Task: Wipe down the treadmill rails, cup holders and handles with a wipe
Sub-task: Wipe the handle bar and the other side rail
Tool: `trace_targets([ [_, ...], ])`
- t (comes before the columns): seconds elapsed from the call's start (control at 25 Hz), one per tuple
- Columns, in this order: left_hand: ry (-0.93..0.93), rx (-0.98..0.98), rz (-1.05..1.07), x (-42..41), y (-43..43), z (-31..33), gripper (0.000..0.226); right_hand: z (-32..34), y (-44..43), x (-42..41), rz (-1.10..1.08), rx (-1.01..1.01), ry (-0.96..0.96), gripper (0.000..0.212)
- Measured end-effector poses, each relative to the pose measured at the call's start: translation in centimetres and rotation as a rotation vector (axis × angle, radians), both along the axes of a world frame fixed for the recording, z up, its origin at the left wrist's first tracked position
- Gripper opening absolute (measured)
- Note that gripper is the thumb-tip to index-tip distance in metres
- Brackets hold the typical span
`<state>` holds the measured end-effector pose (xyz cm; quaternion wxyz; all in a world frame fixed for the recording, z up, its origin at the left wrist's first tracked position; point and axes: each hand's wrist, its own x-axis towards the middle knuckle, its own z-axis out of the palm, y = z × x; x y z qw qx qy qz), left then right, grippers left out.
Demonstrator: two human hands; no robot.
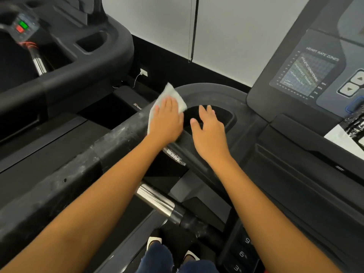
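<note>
My left hand lies flat with straight fingers on a white wipe, pressing it onto the upper end of the dusty black left rail, where the rail meets the console. Just to its right, my right hand hovers with relaxed, spread fingers over the near edge of the oval cup holder and holds nothing. A chrome and black handle juts out below the rail, between my forearms.
The console panel with a heart rate chart and arrow buttons rises at the right. A white and black packet lies on the console tray. Another treadmill stands at the left. My feet are on the deck below.
</note>
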<state>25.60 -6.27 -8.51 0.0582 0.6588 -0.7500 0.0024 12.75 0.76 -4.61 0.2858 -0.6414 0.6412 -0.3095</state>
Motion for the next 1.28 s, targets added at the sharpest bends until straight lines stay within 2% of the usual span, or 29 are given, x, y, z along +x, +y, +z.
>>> trace_targets([
  [0.08,-0.015,0.099,-0.082,0.5,-0.4,-1.7,0.077,1.1,-1.3,2.1,0.023,-0.062,-0.066,0.042],
  [0.12,0.126,0.138,-0.113,0.8,-0.7,-1.8,0.077,1.4,-1.7,3.0,0.023,-0.104,-0.1,0.037],
  [0.16,0.371,0.183,-0.118,1.1,-0.7,-1.1,0.074,1.3,-2.2,3.9,0.012,-0.12,-0.146,0.033],
  [0.24,1.029,0.268,-0.02,2.2,-0.1,1.4,0.057,0.8,-3.3,5.6,0.022,-0.059,-0.251,0.03],
  [0.28,1.256,0.316,0.052,3.0,0.1,2.1,0.048,0.5,-4.0,6.6,0.069,0.006,-0.287,0.031],
  [0.32,1.323,0.311,0.112,4.0,0.6,2.9,0.045,-0.4,-5.0,7.5,0.132,0.069,-0.264,0.035],
  [0.36,1.267,0.25,0.149,5.0,1.2,3.2,0.05,-1.4,-6.0,8.2,0.193,0.106,-0.159,0.043],
  [0.44,1.022,0.11,0.204,7.5,2.4,2.8,0.056,-3.7,-8.8,9.2,0.239,0.083,0.272,0.062],
  [0.52,0.809,0.096,0.281,9.8,3.4,2.1,0.05,-5.1,-11.2,9.9,0.086,-0.011,0.554,0.071],
  [0.56,0.74,0.115,0.332,10.6,3.8,1.8,0.046,-5.1,-11.9,10.4,0.0,-0.015,0.598,0.073],
  [0.64,0.629,0.166,0.418,11.2,4.2,1.6,0.04,-4.4,-11.5,12.6,-0.036,-0.026,0.576,0.07],
  [0.76,0.458,0.191,0.437,10.7,4.1,1.5,0.034,-5.2,-7.7,14.3,0.251,-0.294,0.636,0.057],
  [0.8,0.432,0.188,0.44,10.5,4.1,1.6,0.034,-5.1,-7.3,13.1,0.317,-0.302,0.643,0.058],
  [0.88,0.405,0.176,0.437,10.6,4.0,1.5,0.036,-5.3,-8.8,10.3,0.242,-0.24,0.683,0.065],
  [0.96,0.394,0.179,0.435,10.7,3.8,1.3,0.035,-5.0,-10.6,8.9,0.039,-0.074,0.68,0.073],
  [1.0,0.404,0.186,0.443,10.7,3.5,1.3,0.035,-4.8,-10.5,9.4,0.013,0.004,0.644,0.078],
  [1.08,0.468,0.196,0.481,11.2,3.0,1.2,0.034,-4.6,-8.0,12.0,0.113,0.013,0.566,0.079],
  [1.2,0.542,0.166,0.516,12.2,2.8,0.9,0.034,-5.2,-3.4,12.4,0.373,-0.086,0.516,0.07],
  [1.28,0.517,0.134,0.509,12.4,3.1,0.8,0.035,-5.4,-5.8,10.8,0.267,-0.083,0.487,0.071],
])
